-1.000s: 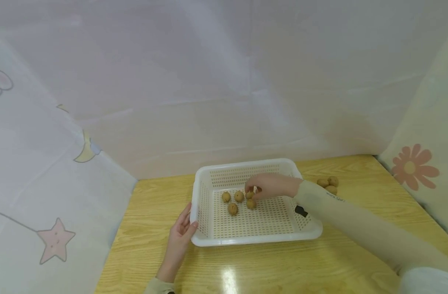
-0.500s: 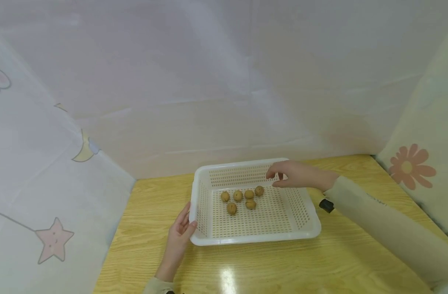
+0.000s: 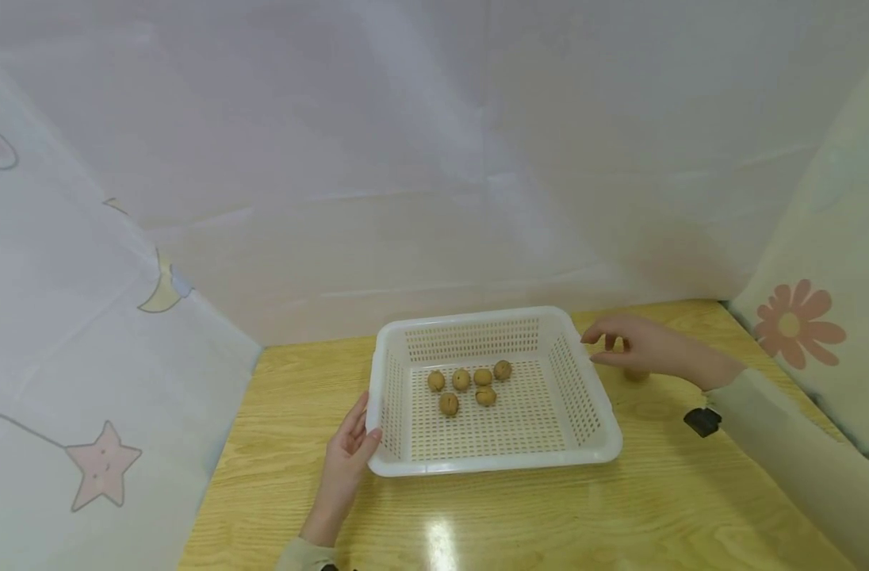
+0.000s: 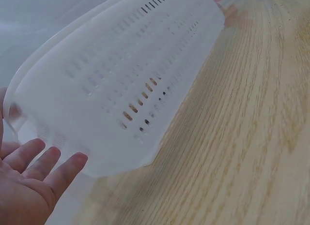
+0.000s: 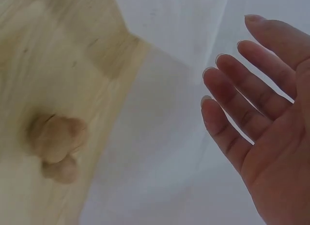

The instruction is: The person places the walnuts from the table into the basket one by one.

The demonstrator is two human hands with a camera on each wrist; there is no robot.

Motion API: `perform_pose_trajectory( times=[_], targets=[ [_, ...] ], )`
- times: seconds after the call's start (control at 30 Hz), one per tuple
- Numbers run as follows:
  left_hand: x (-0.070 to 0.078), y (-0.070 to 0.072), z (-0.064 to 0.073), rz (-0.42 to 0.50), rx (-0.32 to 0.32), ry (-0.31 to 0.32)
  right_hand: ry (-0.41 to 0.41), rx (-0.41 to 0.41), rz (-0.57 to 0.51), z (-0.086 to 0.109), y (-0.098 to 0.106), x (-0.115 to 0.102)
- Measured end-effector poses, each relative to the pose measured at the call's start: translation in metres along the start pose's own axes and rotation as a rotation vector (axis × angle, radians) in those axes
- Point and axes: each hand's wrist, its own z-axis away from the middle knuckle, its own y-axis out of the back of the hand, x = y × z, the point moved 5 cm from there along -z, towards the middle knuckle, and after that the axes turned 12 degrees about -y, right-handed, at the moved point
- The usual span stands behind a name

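A white perforated plastic basket (image 3: 499, 468) stands on the wooden table in the head view. Several round brown walnuts (image 3: 485, 396) lie on its floor, left of its middle. My left hand (image 3: 345, 457) grips the basket's left rim, thumb on top and fingers against the outer wall. The left wrist view has this hand (image 4: 36, 174) beside the slotted wall. Just past the right rim, my right hand (image 3: 645, 343) hovers with nothing held, its fingers loosely bent. It partly covers a walnut (image 3: 636, 375) on the table. More blurred walnuts (image 5: 57, 140) sit clustered in the right wrist view.
The yellow wood-grain table (image 3: 292, 404) extends around the basket on all sides. Behind it and to both sides hang pale sheets (image 3: 434, 190), one printed with a pink star (image 3: 104, 466) and another with a red flower (image 3: 798, 323).
My right hand has let go of a walnut inside the basket and moved right, out past the rim toward the walnuts on the table. My left hand keeps its grip.
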Motion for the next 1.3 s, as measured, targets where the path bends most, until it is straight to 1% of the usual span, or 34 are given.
perform_pose_trajectory(
  times=[0.17,0.27,0.37,0.47,0.53,0.7,0.8,0.97,1.13,1.3],
  targets=[
    [0.0,0.0,0.0,0.004,0.005,-0.003,-0.036,0.035,0.002,0.016,-0.002,0.031],
    [0.0,0.001,0.0,0.007,0.009,-0.003,-0.031,0.075,0.022,0.023,-0.006,0.049],
    [0.0,0.002,0.0,0.005,0.008,-0.004,-0.043,0.116,0.03,0.029,-0.01,0.065],
    [0.0,0.002,0.0,0.003,0.004,-0.008,-0.087,0.14,0.025,0.034,-0.015,0.079],
    [0.0,0.002,0.0,0.004,0.003,-0.011,-0.102,0.151,0.023,0.036,-0.019,0.086],
    [0.0,0.002,0.001,0.002,0.001,-0.015,-0.106,0.194,0.046,0.036,-0.027,0.099],
    [0.0,0.001,0.001,0.001,0.0,-0.016,-0.155,0.204,0.049,0.035,-0.03,0.107],
    [-0.001,0.001,0.0,-0.003,-0.002,-0.022,-0.238,0.18,0.063,0.032,-0.038,0.119],
    [-0.002,0.001,0.0,-0.006,-0.005,-0.036,-0.246,0.164,0.047,0.028,-0.045,0.121],
    [-0.002,0.0,0.0,-0.014,-0.013,-0.048,-0.254,0.151,0.062,0.025,-0.05,0.123]
  ],
)
